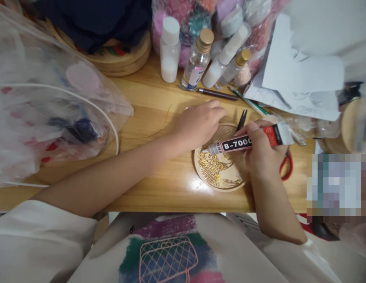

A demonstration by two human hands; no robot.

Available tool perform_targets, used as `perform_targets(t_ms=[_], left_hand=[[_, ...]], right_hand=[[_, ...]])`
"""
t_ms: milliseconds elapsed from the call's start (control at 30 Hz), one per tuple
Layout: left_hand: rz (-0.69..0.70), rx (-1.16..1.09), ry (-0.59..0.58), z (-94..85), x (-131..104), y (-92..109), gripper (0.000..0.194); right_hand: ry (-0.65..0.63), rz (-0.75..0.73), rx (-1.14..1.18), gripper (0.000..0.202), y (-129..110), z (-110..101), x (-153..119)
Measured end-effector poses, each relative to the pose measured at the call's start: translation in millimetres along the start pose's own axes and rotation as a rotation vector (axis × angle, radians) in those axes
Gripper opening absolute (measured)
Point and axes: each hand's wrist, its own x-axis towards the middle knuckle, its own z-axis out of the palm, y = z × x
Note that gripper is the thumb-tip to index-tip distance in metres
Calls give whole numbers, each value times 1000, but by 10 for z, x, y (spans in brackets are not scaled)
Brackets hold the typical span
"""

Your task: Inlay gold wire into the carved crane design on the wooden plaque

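Note:
My right hand [261,151] is closed around a B-7000 glue tube [237,144], tilted with its nozzle down to the left. The nozzle is over a round wooden plaque [211,181] carved with a bird-like design, part of it lined with gold wire. My left hand [202,122] lies at the plaque's far left rim with its fingers bent over and seems to steady it; the fingertips are hidden. Partly under my right hand lie scissors [287,165] with red handles, their dark tips showing past the plaque's far edge. Whether the nozzle touches the plaque I cannot tell.
A loose gold wire [163,126] lies left of my left hand. Behind are several bottles [197,59], a craft knife [218,93], a green pencil [250,102] and papers [301,78]. A plastic bag [67,118] and white cable [94,104] occupy the left.

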Motion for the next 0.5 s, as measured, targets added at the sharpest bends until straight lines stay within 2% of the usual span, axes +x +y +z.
perform_targets(t_ms=[500], left_hand=[[-22,-3,-24,-7,11,11,27]], right_hand=[[53,19,32,26,1,-7,15]])
